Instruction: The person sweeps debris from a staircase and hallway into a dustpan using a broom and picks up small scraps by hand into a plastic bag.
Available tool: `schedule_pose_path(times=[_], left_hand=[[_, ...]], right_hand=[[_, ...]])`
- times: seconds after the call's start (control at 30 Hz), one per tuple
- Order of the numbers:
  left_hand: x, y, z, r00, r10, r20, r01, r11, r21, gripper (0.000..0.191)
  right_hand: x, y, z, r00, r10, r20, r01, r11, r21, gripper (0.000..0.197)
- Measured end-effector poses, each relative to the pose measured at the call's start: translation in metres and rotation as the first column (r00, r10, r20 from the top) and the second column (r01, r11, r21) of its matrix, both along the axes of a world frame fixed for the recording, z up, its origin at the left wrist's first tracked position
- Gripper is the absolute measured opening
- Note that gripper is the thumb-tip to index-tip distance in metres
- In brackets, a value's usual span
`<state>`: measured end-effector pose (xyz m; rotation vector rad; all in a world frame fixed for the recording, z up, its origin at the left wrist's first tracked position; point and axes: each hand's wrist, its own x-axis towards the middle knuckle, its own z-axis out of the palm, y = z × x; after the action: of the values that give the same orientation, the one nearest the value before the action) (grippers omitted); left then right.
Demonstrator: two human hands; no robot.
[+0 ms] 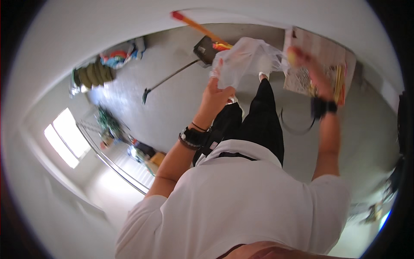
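A translucent plastic bag (247, 56) is spread between my two hands, above my feet. My left hand (217, 87) has hold of the bag's left edge, with the index finger extended upward along it. At the right, my right hand (299, 58) is blurred; it touches or grips the bag's right end, and something yellow and red shows at its fingers. Behind the bag's left part are a black dustpan (204, 50) and a pole (197, 27) with an orange shaft and a red tip.
A low table or box top (291, 81) bearing small items and yellow sticks stands at the right. A long-handled tool (173, 75) extends left from the dustpan. Stuffed bags (119, 58) lie at the upper left. Beyond a metal railing (113, 165) are stairs; a plant (108, 121) stands nearby.
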<state>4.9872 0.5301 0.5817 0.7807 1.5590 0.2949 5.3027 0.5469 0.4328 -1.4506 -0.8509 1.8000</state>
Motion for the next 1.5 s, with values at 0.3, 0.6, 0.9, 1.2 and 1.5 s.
schedule_pose_path(times=[0.3, 0.6, 0.9, 1.2, 1.5], left_hand=[[-0.089, -0.086, 0.066, 0.953, 0.226, -0.201, -0.175, 0.954, 0.243, 0.043], [-0.159, -0.228, 0.042, 0.751, 0.649, 0.121, -0.655, 0.709, 0.261, 0.069], [-0.319, -0.407, 0.076, 0.405, 0.776, 0.484, -0.89, 0.214, 0.403, 0.072], [-0.463, -0.523, 0.077, 0.012, 0.963, 0.268, -0.865, -0.125, 0.486, 0.048], [-0.636, -0.544, 0.068, 0.161, 0.987, 0.009, -0.814, 0.127, 0.567, 0.02]], right_hand=[[-0.316, -0.039, 0.016, 0.759, 0.649, 0.058, -0.651, 0.753, 0.097, 0.044], [-0.326, -0.077, -0.054, 0.21, 0.692, 0.691, -0.963, 0.024, 0.269, 0.045], [-0.451, -0.162, 0.091, -0.135, 0.053, 0.989, -0.647, -0.761, -0.048, 0.026], [-0.726, -0.26, 0.169, 0.135, 0.241, 0.961, -0.299, -0.915, 0.271, 0.006], [-0.916, -0.284, 0.21, 0.165, 0.548, 0.82, -0.361, -0.74, 0.567, 0.016]])
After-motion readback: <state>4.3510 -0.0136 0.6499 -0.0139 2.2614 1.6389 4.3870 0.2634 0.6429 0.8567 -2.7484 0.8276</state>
